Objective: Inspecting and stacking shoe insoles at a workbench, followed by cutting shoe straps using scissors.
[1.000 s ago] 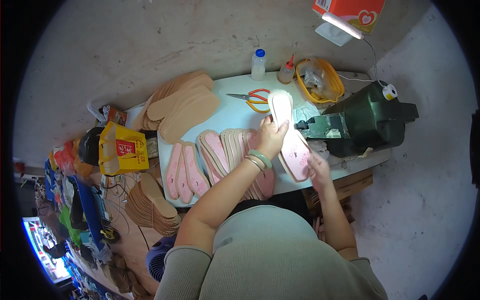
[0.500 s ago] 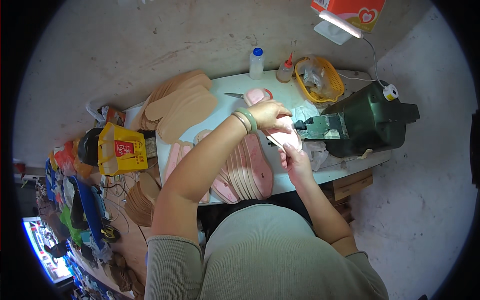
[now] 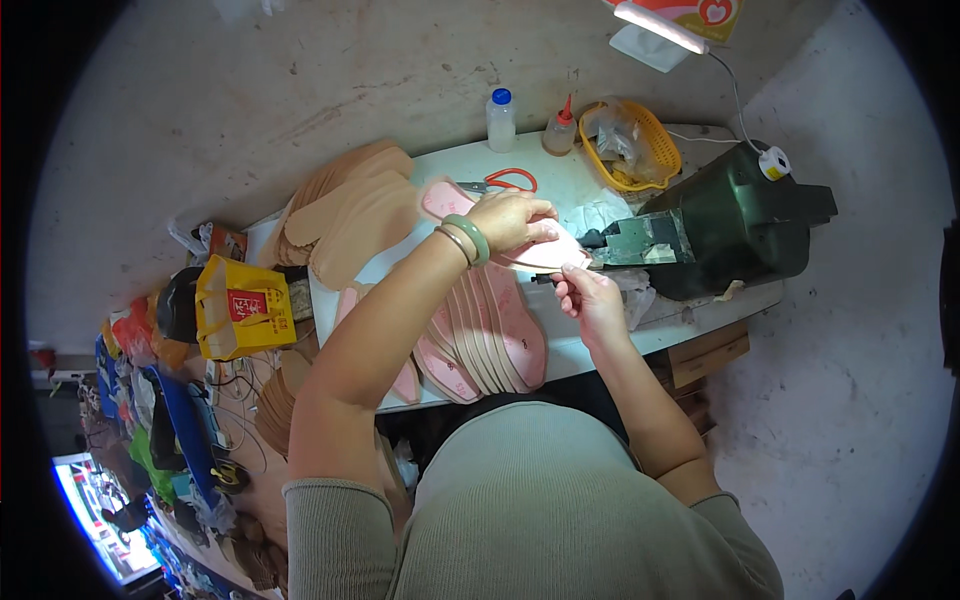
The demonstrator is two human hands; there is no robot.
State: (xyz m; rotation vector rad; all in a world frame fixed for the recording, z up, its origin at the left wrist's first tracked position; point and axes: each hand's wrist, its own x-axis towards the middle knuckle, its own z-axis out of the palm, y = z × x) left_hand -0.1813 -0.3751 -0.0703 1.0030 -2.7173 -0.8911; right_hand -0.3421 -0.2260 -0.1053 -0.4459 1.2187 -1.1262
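Observation:
A pink shoe insole [image 3: 543, 252] lies slanted at the working end of a dark green machine [image 3: 730, 225], its right tip beside the small metal head. My left hand [image 3: 510, 222], with bangles at the wrist, rests over the insole's middle, fingers curled down onto it. Thumb and bent fingers of my right hand [image 3: 594, 300] pinch its right end near the edge. Just below my left forearm, a fanned row of pink insoles [image 3: 490, 335] covers the front of the white table [image 3: 570, 365].
Stacked tan insoles [image 3: 355, 215] occupy the table's far left. Behind my hands are red-handled scissors [image 3: 515, 178], a blue-capped bottle [image 3: 501, 122], a red-tipped bottle [image 3: 560, 132] and a yellow basket [image 3: 665, 150]. A lamp [image 3: 660, 27] hangs above; a yellow bag [image 3: 240, 305] stands left.
The insole has turned, its far end swinging left and uncovering the scissors' red handles. My left hand has shifted left, and my right hand now pinches the insole's right tip.

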